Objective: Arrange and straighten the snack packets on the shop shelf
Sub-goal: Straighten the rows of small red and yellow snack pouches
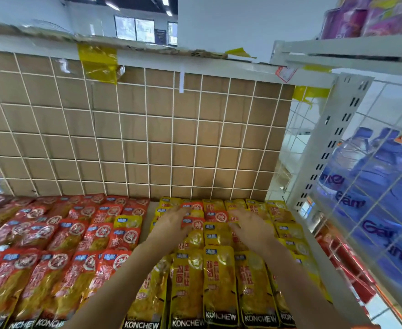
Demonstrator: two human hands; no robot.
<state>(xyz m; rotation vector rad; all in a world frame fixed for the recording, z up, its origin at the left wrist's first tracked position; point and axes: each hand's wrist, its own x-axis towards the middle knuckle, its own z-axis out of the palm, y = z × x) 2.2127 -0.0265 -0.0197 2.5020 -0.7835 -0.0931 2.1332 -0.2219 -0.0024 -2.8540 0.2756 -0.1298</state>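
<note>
Yellow snack packets (219, 281) lie in overlapping rows on the right half of the shelf, red snack packets (52, 245) on the left half. A few red packets (215, 216) sit among the yellow ones near the back. My left hand (171, 223) lies flat, fingers spread, on the back yellow rows, its fingertips touching a red packet (194, 222). My right hand (249, 225) rests flat with straight fingers on the yellow packets just to the right. Neither hand grips anything.
A white wire grid backed by brown cardboard (147, 138) closes the shelf's rear. A white slotted upright (333, 143) bounds the right side, with wrapped blue water bottles (373, 181) beyond it. One yellow packet (128, 222) lies among the red ones.
</note>
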